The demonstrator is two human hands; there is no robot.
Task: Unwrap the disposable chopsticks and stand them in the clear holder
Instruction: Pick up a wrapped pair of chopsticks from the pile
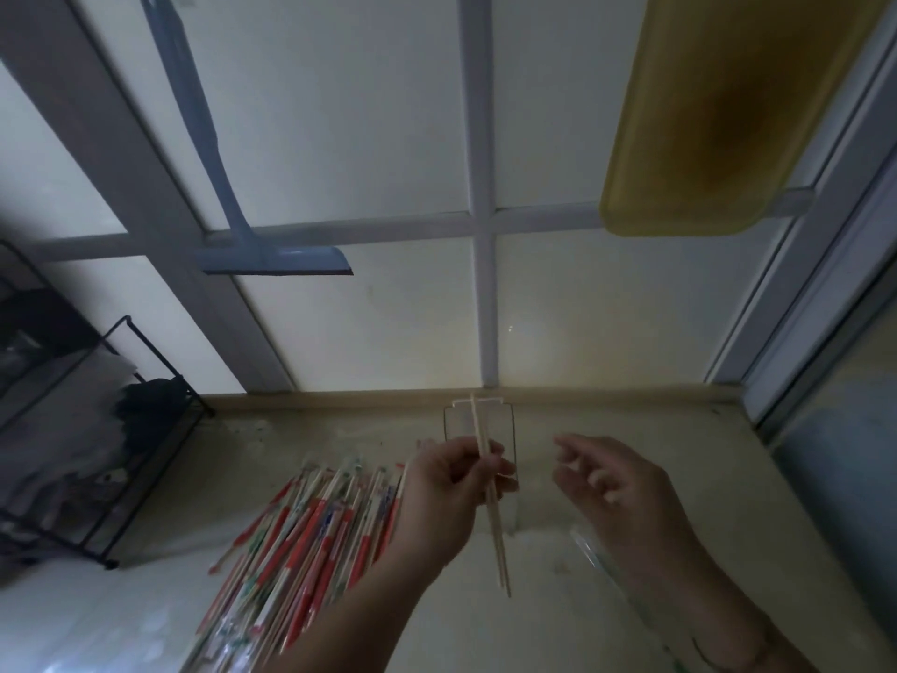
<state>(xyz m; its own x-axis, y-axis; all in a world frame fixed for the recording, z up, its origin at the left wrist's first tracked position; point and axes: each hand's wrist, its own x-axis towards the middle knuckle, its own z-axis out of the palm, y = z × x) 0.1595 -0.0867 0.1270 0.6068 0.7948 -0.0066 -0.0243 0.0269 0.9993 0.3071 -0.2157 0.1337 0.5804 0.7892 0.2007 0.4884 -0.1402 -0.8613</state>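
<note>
The left hand (451,488) pinches one bare pair of chopsticks (490,497) near its upper part, fingers and thumb closed around the wood. The right hand (611,483) is beside it, a little apart, with loosely curled fingers that hold nothing. The two hands do not touch each other.

The pair is held in the air in front of the clear holder (507,429), which stands near the far edge of the desk (679,454), close to the wall. The long axis of the pair runs from far to near: one end points up and away toward the top of the holder, the other end points down toward the person. I cannot tell which end is the thin tip.

The step in hand seems to be to put this pair into the holder. To do it well, I think the left hand should turn the pair more upright, bring the lower end over the open top, and let it go only when that end is inside. The walls are hard to see, so the move should be slow.

The wrapped chopsticks (301,541) lie in a pile at the near left part of the desk, and an empty clear wrapper (589,548) seems to lie under the right wrist
</note>
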